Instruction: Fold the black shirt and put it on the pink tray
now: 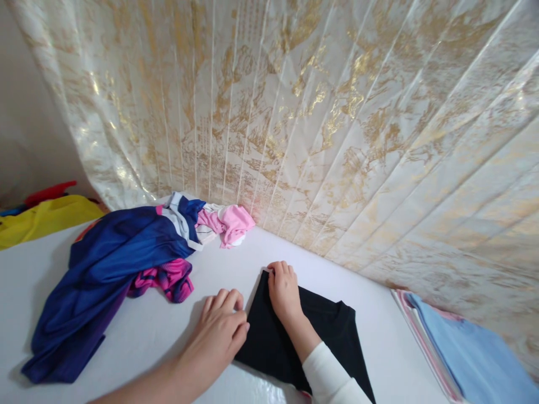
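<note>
A black T-shirt (337, 331), folded into a flat shape, lies on the white table in front of me. At its far left corner, my right hand (285, 289) has its fingers bent over the edge, closed on the cloth. My left hand (223, 328) is at the shirt's left side, its fingers curled and thumb and forefinger pinched together at the fabric's edge. The exact grip of the left fingertips is partly hidden. My right forearm, in a white sleeve, crosses over the shirt and covers part of it.
A loose heap of clothes, with a blue garment (122, 247), a magenta patterned piece (168, 279) and a pink one (236, 221), lies left. Folded clothes topped by a light blue garment (467, 348) sit right. Behind hangs a gold-patterned curtain (295, 112). Yellow cloth (54, 216) shows far left.
</note>
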Demonstrator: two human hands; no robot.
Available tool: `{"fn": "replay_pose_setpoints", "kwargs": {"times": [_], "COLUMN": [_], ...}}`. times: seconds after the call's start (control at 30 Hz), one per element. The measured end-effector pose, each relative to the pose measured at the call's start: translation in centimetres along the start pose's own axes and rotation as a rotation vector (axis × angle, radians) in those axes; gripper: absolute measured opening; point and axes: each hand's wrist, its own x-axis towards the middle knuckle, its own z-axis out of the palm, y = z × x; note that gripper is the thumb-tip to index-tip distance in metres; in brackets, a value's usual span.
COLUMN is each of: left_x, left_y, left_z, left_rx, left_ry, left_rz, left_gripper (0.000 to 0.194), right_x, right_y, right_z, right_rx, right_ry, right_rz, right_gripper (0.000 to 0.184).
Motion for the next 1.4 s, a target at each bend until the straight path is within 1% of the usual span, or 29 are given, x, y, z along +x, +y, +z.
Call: {"fn": "replay_pose_setpoints", "kwargs": {"times": [0.07, 0.17, 0.27, 0.37, 0.47, 0.53, 0.6, 0.67, 0.73, 0.83, 0.9, 0.97, 1.03, 1.07, 1.13, 1.2, 1.27, 1.3, 1.33, 1.37, 1.4], "left_x": [0.2, 0.5, 1.1, 1.9, 2.6, 2.9, 2.8, 2.5, 2.2, 1.9, 2.0, 2.2, 2.6, 2.8, 3.1, 3.4, 3.4, 3.3, 3.1, 2.8, 2.3], "left_y": [-0.3, -0.5, 0.0, 1.2, 2.4, 2.9, 3.3, 3.5, 3.6, 3.3, 2.9, 2.4, 2.0, 1.9, 1.7, 1.6, 1.5, 1.5, 1.4, 1.3, 1.2], "left_z": [-0.5, -1.3, -1.7, -1.5, -1.0, -0.8, -0.7, -0.6, -0.5, 0.0, 0.6, 1.2, 1.7, 2.0, 2.3, 2.4, 2.2, 2.0, 1.8, 1.4, 1.0], "left_rx": [0.028, 0.091, 0.121, 0.146, 0.16, 0.145, 0.119, 0.071, -0.005, -0.159, -0.263, -0.345, -0.399, -0.416, -0.433, -0.432, -0.42, -0.417, -0.413, -0.402, -0.381], "left_ry": [-0.006, 0.015, 0.018, -0.017, -0.068, -0.077, -0.072, -0.066, -0.064, -0.053, -0.031, 0.006, 0.044, 0.06, 0.083, 0.085, 0.071, 0.062, 0.048, 0.031, 0.01], "left_rz": [0.005, -0.01, -0.028, -0.052, -0.079, -0.088, -0.099, -0.124, -0.16, -0.205, -0.229, -0.252, -0.267, -0.271, -0.27, -0.261, -0.249, -0.241, -0.233, -0.221, -0.202], "left_gripper": [0.024, 0.024, 0.022, 0.019, 0.016, 0.015, 0.013, 0.01, 0.011, 0.011, 0.012, 0.011, 0.008, 0.008, 0.011, 0.018, 0.023, 0.024, 0.023, 0.021, 0.018], "right_x": [-0.1, -1.0, -3.9, -8.5, -13.1, -15.1, -16.0, -16.0, -15.4, -14.5, -14.1, -13.9, -13.8, -13.9, -14.0, -14.0, -13.6, -13.1, -12.5, -11.6, -10.6], "right_y": [-0.1, 0.8, 3.6, 7.5, 10.6, 11.4, 11.3, 10.8, 10.3, 10.1, 10.4, 10.8, 11.0, 11.0, 10.6, 9.9, 8.9, 8.2, 7.4, 6.6, 5.6], "right_z": [-0.8, -3.6, -7.2, -9.8, -10.6, -10.5, -10.2, -10.0, -9.9, -10.2, -10.5, -10.6, -10.6, -10.5, -10.4, -10.6, -11.2, -11.6, -11.9, -12.1, -12.2], "right_rx": [-0.002, 0.01, 0.025, 0.038, -0.027, -0.083, -0.127, -0.149, -0.121, 0.064, 0.242, 0.392, 0.476, 0.476, 0.363, 0.115, -0.167, -0.273, -0.334, -0.348, -0.316], "right_ry": [0.021, 0.073, 0.137, 0.164, 0.146, 0.13, 0.12, 0.121, 0.125, 0.093, 0.047, 0.031, 0.071, 0.098, 0.111, 0.05, 0.004, 0.007, 0.024, 0.048, 0.065], "right_rz": [-0.002, 0.0, 0.04, 0.181, 0.32, 0.37, 0.388, 0.397, 0.409, 0.498, 0.579, 0.615, 0.611, 0.603, 0.583, 0.546, 0.457, 0.395, 0.323, 0.248, 0.179], "right_gripper": [0.023, 0.025, 0.027, 0.029, 0.032, 0.034, 0.036, 0.034, 0.028, 0.022, 0.025, 0.034, 0.042, 0.043, 0.037, 0.03, 0.028, 0.029, 0.031, 0.033, 0.034]}}
